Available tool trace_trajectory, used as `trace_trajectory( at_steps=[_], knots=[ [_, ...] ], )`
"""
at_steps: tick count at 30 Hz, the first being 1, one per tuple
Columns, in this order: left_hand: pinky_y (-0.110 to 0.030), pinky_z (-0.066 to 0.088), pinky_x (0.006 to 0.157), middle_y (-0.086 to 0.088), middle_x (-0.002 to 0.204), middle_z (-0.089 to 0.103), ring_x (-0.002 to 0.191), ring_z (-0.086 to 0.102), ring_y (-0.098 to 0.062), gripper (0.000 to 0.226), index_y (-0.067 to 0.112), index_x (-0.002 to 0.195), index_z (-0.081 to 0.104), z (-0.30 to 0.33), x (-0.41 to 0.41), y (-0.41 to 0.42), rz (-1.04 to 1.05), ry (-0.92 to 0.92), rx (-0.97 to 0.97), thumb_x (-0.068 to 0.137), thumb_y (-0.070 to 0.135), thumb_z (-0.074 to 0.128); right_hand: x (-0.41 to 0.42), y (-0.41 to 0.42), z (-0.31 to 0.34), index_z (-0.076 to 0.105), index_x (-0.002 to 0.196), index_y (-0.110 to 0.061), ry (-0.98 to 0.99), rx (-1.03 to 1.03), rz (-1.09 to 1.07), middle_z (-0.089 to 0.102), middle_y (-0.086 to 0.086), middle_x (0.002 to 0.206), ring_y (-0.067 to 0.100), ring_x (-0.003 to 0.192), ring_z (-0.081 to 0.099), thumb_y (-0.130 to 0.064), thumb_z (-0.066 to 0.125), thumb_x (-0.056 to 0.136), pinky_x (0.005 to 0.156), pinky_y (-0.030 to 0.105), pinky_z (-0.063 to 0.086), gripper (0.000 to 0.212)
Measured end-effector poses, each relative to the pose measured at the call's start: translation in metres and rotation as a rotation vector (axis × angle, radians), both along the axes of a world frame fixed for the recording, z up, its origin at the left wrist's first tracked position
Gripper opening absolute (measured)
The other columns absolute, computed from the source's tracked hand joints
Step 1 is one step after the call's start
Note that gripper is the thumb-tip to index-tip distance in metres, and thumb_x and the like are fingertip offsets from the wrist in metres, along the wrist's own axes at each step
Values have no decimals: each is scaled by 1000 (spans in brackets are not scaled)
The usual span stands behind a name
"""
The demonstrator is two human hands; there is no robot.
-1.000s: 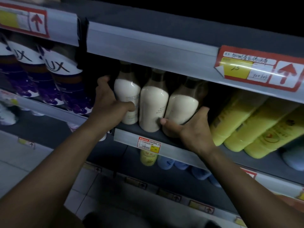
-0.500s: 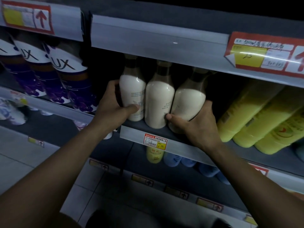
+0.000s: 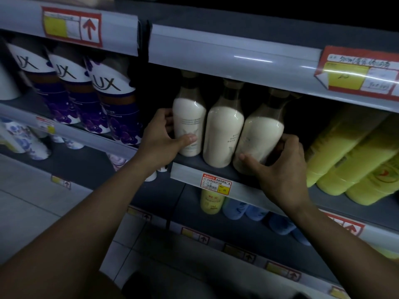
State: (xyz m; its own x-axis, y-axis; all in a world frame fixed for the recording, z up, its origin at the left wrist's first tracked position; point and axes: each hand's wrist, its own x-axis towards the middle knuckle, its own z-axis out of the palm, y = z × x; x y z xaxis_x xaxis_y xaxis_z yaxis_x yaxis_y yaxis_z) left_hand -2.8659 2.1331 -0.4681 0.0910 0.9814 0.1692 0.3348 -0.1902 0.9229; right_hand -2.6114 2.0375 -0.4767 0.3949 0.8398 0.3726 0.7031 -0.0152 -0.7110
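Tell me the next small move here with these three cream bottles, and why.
Probably stand the right bottle straight with the right hand. It seems to tilt, top to the right, more than the middle bottle does, though the wide lens may exaggerate that. The left hand grips the left bottle, steadying the row's other end.

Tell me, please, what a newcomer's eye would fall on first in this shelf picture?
Three cream bottles with dark necks stand mid-shelf, pale against the dim aisle. The left hand grips the leftmost bottle and the right hand the rightmost bottle. Purple LUX bottles sit to their left, yellow bottles to their right.
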Motion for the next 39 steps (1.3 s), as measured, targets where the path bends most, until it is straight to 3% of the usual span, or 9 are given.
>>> trace_trajectory(
  at_steps=[5, 11, 16, 21, 26, 31, 34, 37, 39],
  knots=[
    [-32, 51, 106, 6, 140, 64, 126, 60, -7, 69, 20, 148, 48, 1, -4, 1, -53, 34, -19, 88, 16, 83, 0, -3, 2, 53, 134, -16, -8, 17, 9, 55, 3, 126, 17, 110, 56, -59, 82, 66, 92, 39, 53, 85],
    [-32, 50, 105, 2, 145, 54, 127, 57, -10, 72, 26, 151, 46, -3, -5, 0, -10, 101, 19, 89, 24, 82, 4, -5, 3, 44, 141, -15, 69, 10, 79, 61, -3, 132, 10, 112, 59, -45, 84, 72, 88, 27, 51, 85],
    [-16, 50, 88, 11, 130, 61, 109, 59, 7, 72, 23, 144, 49, 1, -2, -5, 46, 64, 31, 83, 19, 88, 3, 0, -3, 42, 143, -14, 7, -22, 46, 43, -2, 129, 10, 116, 48, -48, 92, 67, 98, 27, 45, 96],
    [-7, 45, 82, 13, 128, 63, 106, 56, 14, 63, 20, 143, 51, 3, -2, -6, 32, 85, 30, 88, 17, 83, 5, 3, -8, 47, 138, -14, -16, -21, 46, 50, 4, 132, 5, 110, 44, -48, 91, 68, 92, 23, 40, 89],
    [-28, 51, 105, 8, 139, 64, 125, 60, -5, 62, 20, 148, 50, 3, -6, -6, -13, 71, 3, 92, 12, 78, 5, 5, -9, 49, 131, -13, -24, -18, 17, 53, 5, 129, 2, 108, 42, -51, 92, 66, 88, 21, 39, 88],
    [-35, 49, 110, 11, 135, 63, 122, 59, -1, 67, 22, 147, 49, 1, -5, -7, -24, 43, -12, 89, 8, 79, 4, 5, -10, 47, 133, -12, -18, -24, 12, 52, 6, 132, -1, 107, 40, -52, 92, 65, 89, 21, 38, 91],
    [-43, 52, 99, -1, 132, 56, 115, 56, -13, 66, 19, 134, 51, 5, 3, -15, 156, -2, 174, 74, 10, 76, 3, 4, -9, 45, 138, -13, -22, -39, 25, 48, 6, 135, -5, 108, 34, -53, 93, 63, 94, 21, 38, 97],
    [-37, 50, 78, -12, 109, 60, 92, 55, -21, 33, 7, 109, 59, 25, 14, -25, 284, 56, 584, 76, 7, 64, 3, 1, -8, 41, 141, -14, -32, -56, 59, 46, 5, 137, -1, 114, 35, -51, 93, 63, 99, 25, 41, 102],
    [-32, 48, 67, -10, 96, 64, 78, 57, -20, 17, 6, 98, 65, 44, 23, -30, 278, 69, 705, 82, 6, 61, 4, -2, -8, 40, 142, -14, -35, -56, 77, 45, 6, 137, 8, 121, 42, -47, 94, 64, 100, 26, 42, 101]
  ],
)
